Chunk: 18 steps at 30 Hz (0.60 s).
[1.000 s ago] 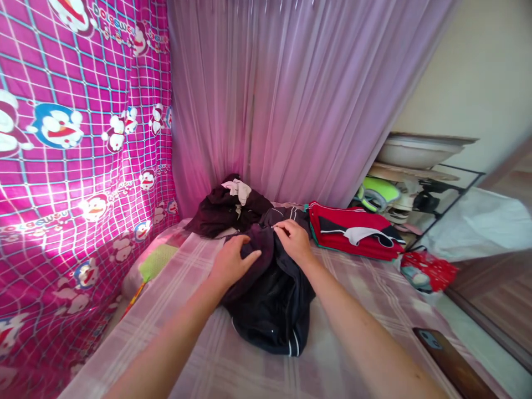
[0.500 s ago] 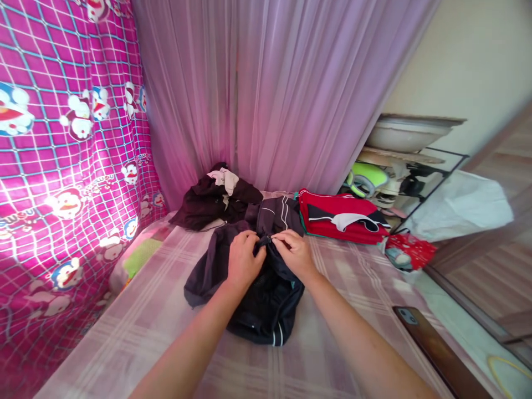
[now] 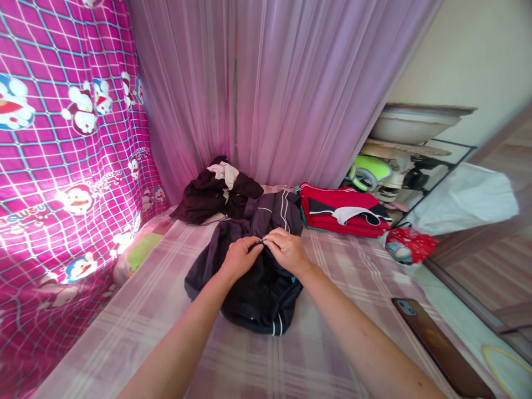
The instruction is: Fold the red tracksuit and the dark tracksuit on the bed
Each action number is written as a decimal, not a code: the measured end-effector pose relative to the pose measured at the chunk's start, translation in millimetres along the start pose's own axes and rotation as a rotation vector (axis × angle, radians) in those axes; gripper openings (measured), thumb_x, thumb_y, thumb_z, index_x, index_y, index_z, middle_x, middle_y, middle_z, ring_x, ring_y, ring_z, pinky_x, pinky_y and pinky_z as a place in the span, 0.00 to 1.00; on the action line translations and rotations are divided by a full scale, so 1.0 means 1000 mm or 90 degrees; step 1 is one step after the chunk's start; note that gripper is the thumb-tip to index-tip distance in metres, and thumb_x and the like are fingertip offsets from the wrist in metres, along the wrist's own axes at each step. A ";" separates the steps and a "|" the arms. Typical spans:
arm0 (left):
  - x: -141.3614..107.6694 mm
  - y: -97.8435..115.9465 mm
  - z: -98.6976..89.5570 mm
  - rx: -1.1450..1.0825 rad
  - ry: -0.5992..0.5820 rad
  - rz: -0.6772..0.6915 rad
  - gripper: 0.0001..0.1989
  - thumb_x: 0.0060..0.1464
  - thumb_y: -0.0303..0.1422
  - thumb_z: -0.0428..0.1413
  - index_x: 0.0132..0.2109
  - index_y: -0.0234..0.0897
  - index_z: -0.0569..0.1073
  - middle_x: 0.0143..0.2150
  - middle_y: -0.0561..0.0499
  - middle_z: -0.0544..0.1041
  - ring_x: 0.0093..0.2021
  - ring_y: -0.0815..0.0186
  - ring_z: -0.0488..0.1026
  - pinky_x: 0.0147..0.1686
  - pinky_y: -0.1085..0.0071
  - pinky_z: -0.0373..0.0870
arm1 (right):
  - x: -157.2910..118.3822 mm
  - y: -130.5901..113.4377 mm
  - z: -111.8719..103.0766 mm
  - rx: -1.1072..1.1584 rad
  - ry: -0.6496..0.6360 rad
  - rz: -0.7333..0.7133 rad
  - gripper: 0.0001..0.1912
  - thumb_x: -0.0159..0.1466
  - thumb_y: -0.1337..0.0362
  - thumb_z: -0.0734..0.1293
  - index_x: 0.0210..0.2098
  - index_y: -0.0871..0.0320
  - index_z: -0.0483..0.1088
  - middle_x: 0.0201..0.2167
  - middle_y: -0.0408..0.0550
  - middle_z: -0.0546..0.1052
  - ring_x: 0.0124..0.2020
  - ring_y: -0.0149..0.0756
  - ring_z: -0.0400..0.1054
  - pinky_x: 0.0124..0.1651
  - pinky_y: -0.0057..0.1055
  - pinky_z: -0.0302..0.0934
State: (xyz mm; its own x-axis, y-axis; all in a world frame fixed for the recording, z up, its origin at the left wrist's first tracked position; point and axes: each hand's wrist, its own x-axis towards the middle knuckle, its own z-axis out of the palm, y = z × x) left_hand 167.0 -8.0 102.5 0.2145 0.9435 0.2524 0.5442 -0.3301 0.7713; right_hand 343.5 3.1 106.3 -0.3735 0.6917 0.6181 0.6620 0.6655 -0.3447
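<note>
A dark jacket [image 3: 253, 305] with white stripes lies spread on the plaid bed cover [image 3: 353, 327], its front edges drawn together in the middle. My left hand [image 3: 240, 258] pinches the jacket's front edge between thumb and fingers. Right beside it, my right hand [image 3: 287, 250] is closed on the opposite edge, fingertips nearly touching those of the left. A small, shiny piece that looks like part of a zipper shows between the fingertips. Black clothes [image 3: 203, 197] with a pale cloth [image 3: 225, 173] on top lie behind to the left.
Folded red clothes [image 3: 341, 208] lie at the back right. A phone [image 3: 436, 343] rests near the right edge of the bed. Beyond stand a rack with basins [image 3: 415, 124] and a white bag [image 3: 469, 199]. Purple curtains [image 3: 282, 100] hang behind, and a pink patterned cloth [image 3: 70, 166] at left.
Both hands have shifted slightly left, and their fingertips are closer together. The jacket's dark opening below them looks narrower. The view has tilted a little.
</note>
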 end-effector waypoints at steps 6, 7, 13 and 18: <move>0.000 -0.006 -0.004 -0.036 -0.015 -0.018 0.12 0.56 0.41 0.52 0.37 0.40 0.77 0.35 0.53 0.79 0.39 0.62 0.74 0.42 0.68 0.68 | 0.006 -0.001 0.002 0.087 0.008 0.022 0.11 0.67 0.65 0.62 0.36 0.54 0.77 0.36 0.47 0.79 0.39 0.34 0.74 0.43 0.29 0.66; 0.000 -0.008 -0.005 -0.061 -0.013 -0.024 0.13 0.56 0.42 0.52 0.37 0.40 0.77 0.33 0.53 0.78 0.38 0.63 0.74 0.41 0.69 0.68 | 0.006 -0.001 0.001 0.101 -0.005 0.029 0.10 0.67 0.65 0.63 0.37 0.54 0.77 0.37 0.47 0.79 0.38 0.34 0.74 0.43 0.29 0.66; 0.002 -0.019 -0.004 -0.181 0.000 -0.057 0.15 0.55 0.45 0.52 0.37 0.39 0.75 0.31 0.56 0.74 0.33 0.67 0.70 0.37 0.72 0.67 | 0.003 -0.013 -0.008 -0.059 -0.118 0.098 0.07 0.63 0.61 0.68 0.40 0.55 0.75 0.38 0.47 0.79 0.35 0.36 0.73 0.39 0.31 0.64; 0.014 -0.025 -0.007 -0.219 0.140 -0.155 0.16 0.53 0.47 0.53 0.34 0.39 0.73 0.28 0.56 0.72 0.33 0.65 0.70 0.37 0.70 0.67 | 0.007 -0.032 -0.010 -0.202 -0.194 0.022 0.10 0.66 0.65 0.65 0.28 0.55 0.73 0.30 0.51 0.78 0.34 0.39 0.73 0.40 0.32 0.63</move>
State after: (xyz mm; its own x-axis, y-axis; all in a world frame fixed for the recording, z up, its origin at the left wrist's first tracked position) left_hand 150.1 14.3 90.8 -0.0832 0.9881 0.1296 0.2496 -0.1052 0.9626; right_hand 326.3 -16.2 129.0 -0.4906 0.7951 0.3566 0.8266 0.5541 -0.0982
